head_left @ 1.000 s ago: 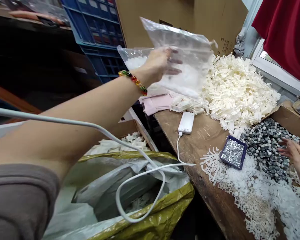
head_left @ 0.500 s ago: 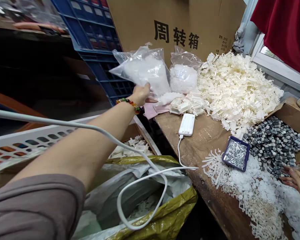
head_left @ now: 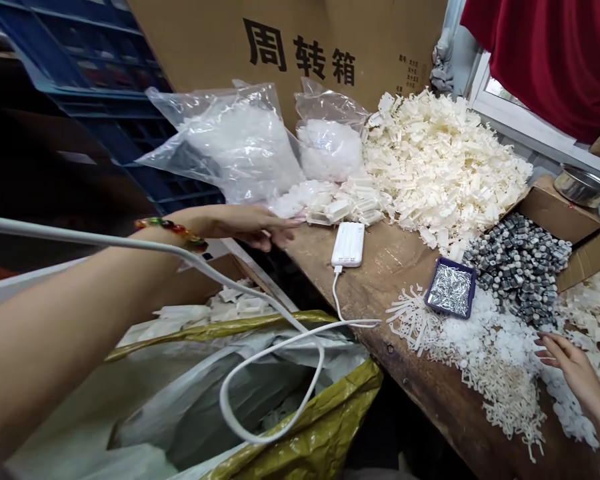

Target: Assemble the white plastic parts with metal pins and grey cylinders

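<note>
My left hand [head_left: 245, 227] lies palm down at the table's near edge, holding nothing, its fingertips beside a spill of cream plastic pieces [head_left: 340, 207]. Just beyond it leans a clear plastic bag of white granules [head_left: 235, 147], with a smaller bag [head_left: 329, 150] to its right. A beaded bracelet [head_left: 170, 233] circles my left wrist. At the right, my right hand [head_left: 565, 360] rests with fingers apart on loose white plastic bits [head_left: 495, 350], near a mass of grey metal-banded parts [head_left: 517, 267]. It holds nothing.
The worn wooden table [head_left: 395, 280] carries a heap of cream parts [head_left: 440, 160], a white power bank [head_left: 347, 245] and a blue tray of silver pins [head_left: 450, 288]. A white cable [head_left: 280, 347] loops over an open lined sack [head_left: 245, 400] below the table edge.
My left hand has let go of the bag, which now leans beside the smaller one, and has dropped to the table edge. The view has shifted, and my right hand sits slightly lower.
</note>
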### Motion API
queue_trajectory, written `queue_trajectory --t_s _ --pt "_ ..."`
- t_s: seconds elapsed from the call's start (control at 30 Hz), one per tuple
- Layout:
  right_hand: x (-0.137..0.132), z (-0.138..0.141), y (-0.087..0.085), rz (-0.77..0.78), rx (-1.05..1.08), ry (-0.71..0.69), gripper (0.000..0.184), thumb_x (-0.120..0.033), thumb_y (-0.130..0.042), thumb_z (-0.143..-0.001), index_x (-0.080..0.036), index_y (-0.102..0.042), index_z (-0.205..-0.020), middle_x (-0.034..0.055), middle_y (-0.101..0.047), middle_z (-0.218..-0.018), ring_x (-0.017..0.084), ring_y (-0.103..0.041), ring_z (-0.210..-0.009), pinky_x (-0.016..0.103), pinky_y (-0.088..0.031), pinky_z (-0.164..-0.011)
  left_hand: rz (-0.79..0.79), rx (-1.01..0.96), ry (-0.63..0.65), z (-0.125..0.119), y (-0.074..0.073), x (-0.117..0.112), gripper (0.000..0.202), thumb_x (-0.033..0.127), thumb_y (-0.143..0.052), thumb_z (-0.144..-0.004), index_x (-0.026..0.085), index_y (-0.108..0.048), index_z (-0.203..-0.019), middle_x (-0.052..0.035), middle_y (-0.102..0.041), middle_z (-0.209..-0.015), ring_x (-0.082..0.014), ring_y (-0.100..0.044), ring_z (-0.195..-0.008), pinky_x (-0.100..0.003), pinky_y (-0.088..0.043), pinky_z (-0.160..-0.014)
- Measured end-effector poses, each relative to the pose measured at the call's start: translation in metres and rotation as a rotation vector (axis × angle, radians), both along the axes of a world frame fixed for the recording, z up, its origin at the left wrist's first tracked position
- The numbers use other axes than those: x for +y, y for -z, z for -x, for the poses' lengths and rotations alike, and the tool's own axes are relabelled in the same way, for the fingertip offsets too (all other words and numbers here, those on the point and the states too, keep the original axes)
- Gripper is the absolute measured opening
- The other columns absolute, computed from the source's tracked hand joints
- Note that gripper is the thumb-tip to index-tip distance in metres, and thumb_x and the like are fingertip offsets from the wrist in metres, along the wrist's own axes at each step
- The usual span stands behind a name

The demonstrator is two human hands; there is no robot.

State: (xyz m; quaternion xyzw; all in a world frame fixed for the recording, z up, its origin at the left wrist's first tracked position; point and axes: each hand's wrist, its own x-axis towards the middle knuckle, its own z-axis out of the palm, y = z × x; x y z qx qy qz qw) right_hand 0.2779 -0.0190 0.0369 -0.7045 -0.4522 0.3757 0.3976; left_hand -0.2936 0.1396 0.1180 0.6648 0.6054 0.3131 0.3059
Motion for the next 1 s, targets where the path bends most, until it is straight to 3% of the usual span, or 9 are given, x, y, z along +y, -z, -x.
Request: queue_trajectory --t_s 0.17,0.3,0.4,0.47,0.57,0.7,0.87,1.0 --pt "0.054 0.054 -0.013 -0.159 -0.273 -0.251 0.038 -0.048 -0.058 -0.073 -0.018 -0.065 -0.095 0.0089 -0.065 -0.099 0.024 -0.062 -0.087 0.038 -0.049 -0.081 -0.054 0.039 0.100 -0.092 0.055 -0.009 0.048 0.055 -0.042 -0.082 0.014 -0.058 -0.104 -0.0113 -0.066 -0.101 -0.0279 -0.056 -0.103 -0.040 -0.046 -0.086" --pt "0.132 0.116 -0.039 -0.320 -0.640 -0.548 0.031 -0.034 -0.053 -0.081 -0.017 -0.061 -0.105 0.0114 -0.057 -0.110 0.025 -0.052 -0.104 0.040 -0.039 -0.093 -0.179 0.065 0.215 -0.136 0.099 0.008 0.040 0.043 -0.046 -0.083 0.016 -0.057 -0.110 -0.0110 -0.061 -0.116 -0.0263 -0.053 -0.110 -0.038 -0.039 -0.097" --pt "0.203 0.161 -0.067 -0.419 -0.855 -0.615 0.034 -0.031 -0.055 -0.081 -0.015 -0.058 -0.111 0.0146 -0.049 -0.120 0.027 -0.044 -0.114 0.041 -0.033 -0.098 -0.215 0.051 0.103 -0.156 0.124 0.038 0.045 0.038 -0.044 -0.084 0.012 -0.049 -0.121 -0.0170 -0.045 -0.135 -0.0295 -0.040 -0.125 -0.042 -0.030 -0.105" --pt "0.253 0.188 -0.088 -0.459 -0.973 -0.597 0.037 -0.035 -0.053 -0.084 -0.015 -0.055 -0.114 0.0155 -0.045 -0.126 0.029 -0.041 -0.117 0.042 -0.032 -0.098 -0.230 0.030 -0.011 -0.164 0.132 0.065 0.048 0.038 -0.038 -0.087 0.009 -0.043 -0.125 -0.0201 -0.039 -0.138 -0.0313 -0.033 -0.129 -0.046 -0.026 -0.107" --pt "0.325 0.219 -0.118 -0.519 -1.139 -0.505 0.038 -0.038 -0.047 -0.088 -0.015 -0.053 -0.117 0.0151 -0.043 -0.131 0.030 -0.037 -0.120 0.045 -0.031 -0.098 -0.258 -0.014 -0.142 -0.167 0.137 0.106 0.048 0.037 -0.032 -0.089 0.009 -0.039 -0.127 -0.0200 -0.041 -0.136 -0.0291 -0.033 -0.129 -0.045 -0.024 -0.108" --pt "0.415 0.247 -0.146 -0.514 -1.222 -0.421 0.043 -0.044 -0.038 -0.091 -0.015 -0.050 -0.120 0.0151 -0.048 -0.127 0.030 -0.041 -0.118 0.044 -0.032 -0.097 -0.271 -0.060 -0.261 -0.162 0.146 0.131 0.051 0.039 -0.028 -0.090 0.008 -0.037 -0.129 -0.0206 -0.043 -0.133 -0.0286 -0.037 -0.127 -0.046 -0.027 -0.107" --pt "0.511 0.276 -0.142 -0.373 -1.179 -0.421 0.053 -0.051 -0.029 -0.092 -0.012 -0.044 -0.125 0.0176 -0.051 -0.125 0.028 -0.046 -0.117 0.039 -0.037 -0.093 -0.254 -0.056 -0.290 -0.154 0.161 0.128 0.058 0.047 -0.028 -0.090 0.008 -0.035 -0.132 -0.0197 -0.041 -0.138 -0.0277 -0.036 -0.129 -0.045 -0.026 -0.109" --pt "0.557 0.291 -0.126 -0.187 -1.204 -0.427 0.063 -0.061 -0.042 -0.082 -0.010 -0.054 -0.117 0.0196 -0.056 -0.121 0.031 -0.050 -0.114 0.043 -0.035 -0.095 -0.221 -0.060 -0.277 -0.152 0.165 0.126 0.063 0.049 -0.032 -0.089 0.011 -0.026 -0.139 -0.0177 -0.032 -0.145 -0.0269 -0.028 -0.134 -0.045 -0.021 -0.111"
